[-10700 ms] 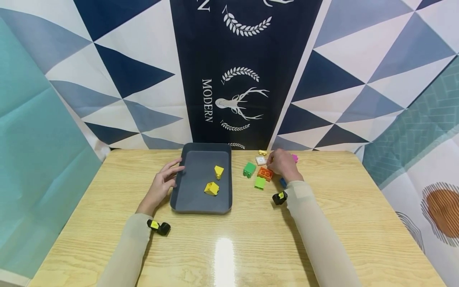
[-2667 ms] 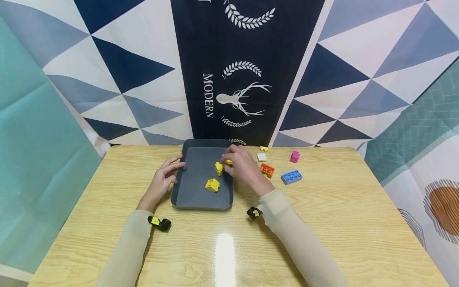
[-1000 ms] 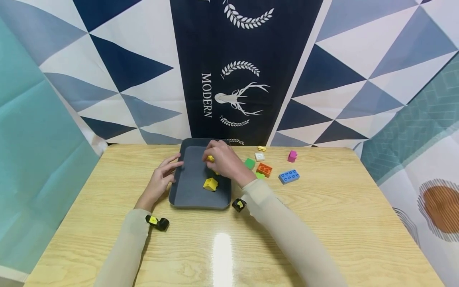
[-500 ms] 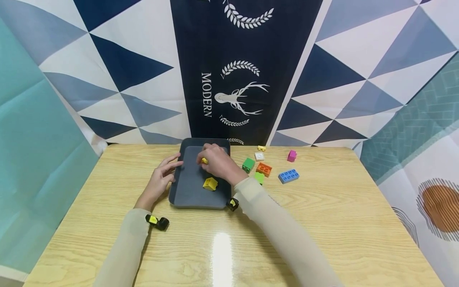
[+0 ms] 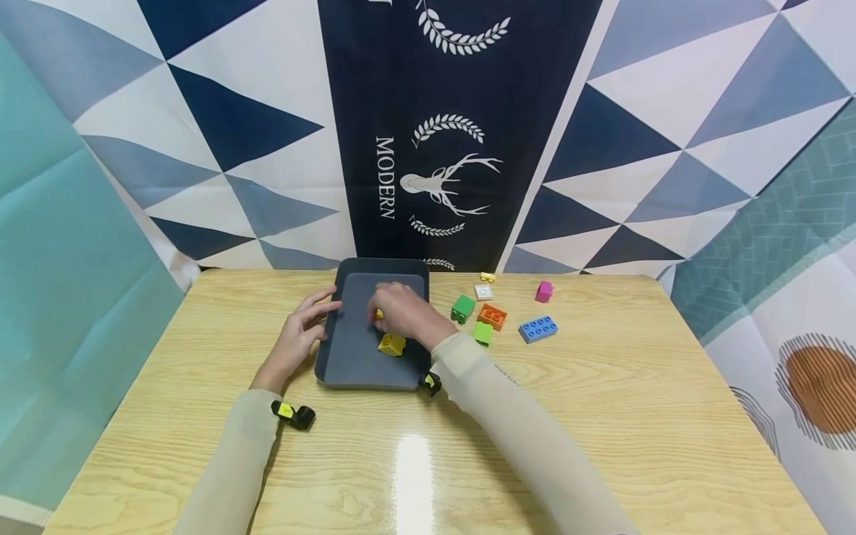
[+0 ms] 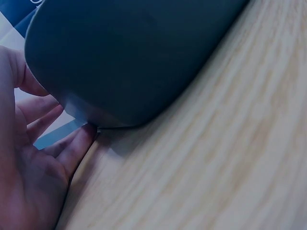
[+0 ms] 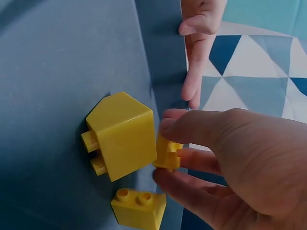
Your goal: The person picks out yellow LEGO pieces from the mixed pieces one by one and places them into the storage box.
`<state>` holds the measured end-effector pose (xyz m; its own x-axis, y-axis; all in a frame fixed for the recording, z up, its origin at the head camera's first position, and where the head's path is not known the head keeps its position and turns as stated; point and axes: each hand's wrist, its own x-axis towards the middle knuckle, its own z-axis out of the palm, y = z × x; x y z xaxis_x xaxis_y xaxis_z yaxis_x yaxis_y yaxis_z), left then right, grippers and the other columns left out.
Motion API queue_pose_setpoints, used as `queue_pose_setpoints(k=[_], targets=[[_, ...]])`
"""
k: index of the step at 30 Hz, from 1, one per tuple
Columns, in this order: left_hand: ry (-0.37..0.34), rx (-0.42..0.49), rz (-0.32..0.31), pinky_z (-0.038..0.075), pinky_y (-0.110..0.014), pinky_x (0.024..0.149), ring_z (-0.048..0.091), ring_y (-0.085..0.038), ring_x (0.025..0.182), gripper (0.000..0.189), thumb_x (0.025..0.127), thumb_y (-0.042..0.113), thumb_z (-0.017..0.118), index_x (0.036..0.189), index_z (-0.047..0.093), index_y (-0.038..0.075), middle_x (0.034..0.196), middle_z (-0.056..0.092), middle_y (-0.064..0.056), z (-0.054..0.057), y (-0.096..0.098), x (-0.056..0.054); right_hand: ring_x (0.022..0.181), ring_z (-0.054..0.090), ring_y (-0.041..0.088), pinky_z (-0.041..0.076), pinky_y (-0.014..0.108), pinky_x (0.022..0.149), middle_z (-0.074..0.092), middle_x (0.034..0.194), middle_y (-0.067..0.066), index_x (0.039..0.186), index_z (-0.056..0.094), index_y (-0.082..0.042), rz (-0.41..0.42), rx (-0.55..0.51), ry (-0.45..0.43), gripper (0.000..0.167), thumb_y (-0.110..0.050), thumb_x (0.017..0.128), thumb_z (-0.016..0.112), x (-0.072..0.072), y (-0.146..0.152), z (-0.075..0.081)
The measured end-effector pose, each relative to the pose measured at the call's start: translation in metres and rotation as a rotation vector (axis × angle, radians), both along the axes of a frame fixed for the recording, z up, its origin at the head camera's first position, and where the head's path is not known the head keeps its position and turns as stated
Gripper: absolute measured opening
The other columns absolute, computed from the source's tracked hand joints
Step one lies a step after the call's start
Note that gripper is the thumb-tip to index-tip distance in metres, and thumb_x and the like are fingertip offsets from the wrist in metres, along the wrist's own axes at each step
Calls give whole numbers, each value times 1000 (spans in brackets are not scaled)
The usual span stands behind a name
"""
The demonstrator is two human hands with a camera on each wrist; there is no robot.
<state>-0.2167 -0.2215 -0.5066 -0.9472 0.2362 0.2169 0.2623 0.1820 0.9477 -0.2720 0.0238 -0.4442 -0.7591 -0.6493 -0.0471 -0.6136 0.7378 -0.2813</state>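
My right hand (image 5: 400, 308) is over the grey tray (image 5: 354, 377). In the right wrist view its thumb and fingers pinch a small yellow toy brick (image 7: 169, 152). Close beside that brick is a larger yellow brick (image 7: 122, 136) with a sloped side, lying on the tray floor. Another yellow brick (image 7: 139, 208) with two studs showing lies near it; my right hand covers it in the head view. My left hand (image 5: 299, 334) lies at the tray's left side, fingers extended, fingertips on the rim. The left wrist view shows those fingers against the tray's outer wall (image 6: 120, 62).
Right of the tray lie a green brick (image 5: 462, 307), a lime brick (image 5: 483, 333), an orange brick (image 5: 493, 316), a white tile (image 5: 484, 292), a small yellow piece (image 5: 487, 277), a pink brick (image 5: 545, 291) and a blue brick (image 5: 538, 328). A patterned cloth (image 5: 281, 148) hangs behind the wooden table.
My right hand has gone from the loose bricks to the tray, carrying a yellow brick over its right rim. In the last half second it has moved slightly nearer. The left hand stays put.
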Motion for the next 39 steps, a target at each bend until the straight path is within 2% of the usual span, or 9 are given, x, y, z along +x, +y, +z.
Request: queue_pose_setpoints(k=[1, 2, 6, 10, 20, 26, 32, 34, 39], targets=[[1, 0, 0, 50, -8, 101, 45, -49, 160, 60, 93, -21, 44, 150, 61, -17, 181, 37, -25, 0, 0, 0, 118, 72, 28, 62, 45, 107, 79, 119, 7, 105, 90, -17, 1, 0, -12, 11, -12, 100, 81, -8, 0, -12], [1, 0, 1, 49, -7, 103, 45, -49, 160, 60, 93, -21, 44, 150, 61, -17, 181, 37, -25, 0, 0, 0, 118, 72, 28, 62, 47, 108, 79, 119, 6, 104, 90, -18, -8, 6, -36, 12, -11, 99, 82, -6, -1, -9], [2, 4, 1, 49, -6, 105, 45, -49, 159, 60, 93, -22, 44, 150, 61, -17, 181, 37, -25, 0, 0, 0, 110, 71, 19, 62, 44, 105, 78, 112, -5, 94, 88, -31, 24, 6, -52, 18, -14, 96, 83, -39, 0, -60], [4, 2, 1, 49, -7, 103, 45, -49, 159, 60, 93, -21, 44, 150, 61, -17, 182, 37, -24, -1, 0, 0, 106, 70, 15, 64, 42, 104, 76, 107, -11, 91, 85, -36, 62, 35, -52, 17, -20, 96, 85, -45, 1, -72], [12, -2, 2, 49, -8, 99, 45, -50, 160, 59, 93, -22, 43, 150, 61, -18, 181, 37, -25, -1, 0, 0, 110, 68, 19, 62, 43, 105, 75, 114, -4, 97, 88, -29, 37, 69, -89, 13, -17, 98, 82, -32, 0, -62], [9, -2, 1, 49, -7, 99, 45, -50, 160, 59, 94, -21, 43, 150, 61, -18, 182, 36, -24, -1, 0, 0, 114, 69, 16, 60, 39, 109, 76, 118, -5, 99, 89, -29, 15, 73, -123, 12, -20, 100, 81, -18, 0, -41], [11, -1, -3, 49, -8, 98, 45, -51, 160, 58, 94, -21, 44, 150, 61, -18, 181, 36, -25, 0, 0, 0, 112, 70, 22, 62, 43, 104, 77, 117, 1, 99, 88, -24, 27, 91, -95, 12, -15, 101, 81, 0, -1, -17], [9, -2, -4, 49, -8, 99, 45, -51, 160, 58, 94, -21, 44, 150, 60, -18, 181, 36, -25, 0, 0, 0, 112, 70, 23, 62, 44, 103, 77, 118, 2, 100, 88, -24, 28, 87, -90, 11, -17, 101, 81, -3, -1, -22], [7, -3, -2, 49, -6, 102, 46, -49, 159, 59, 94, -20, 44, 150, 60, -18, 181, 36, -25, 0, 0, 0, 114, 70, 24, 61, 44, 106, 76, 121, 0, 104, 88, -29, 44, 98, -65, 12, -20, 100, 83, -25, 0, -55]])
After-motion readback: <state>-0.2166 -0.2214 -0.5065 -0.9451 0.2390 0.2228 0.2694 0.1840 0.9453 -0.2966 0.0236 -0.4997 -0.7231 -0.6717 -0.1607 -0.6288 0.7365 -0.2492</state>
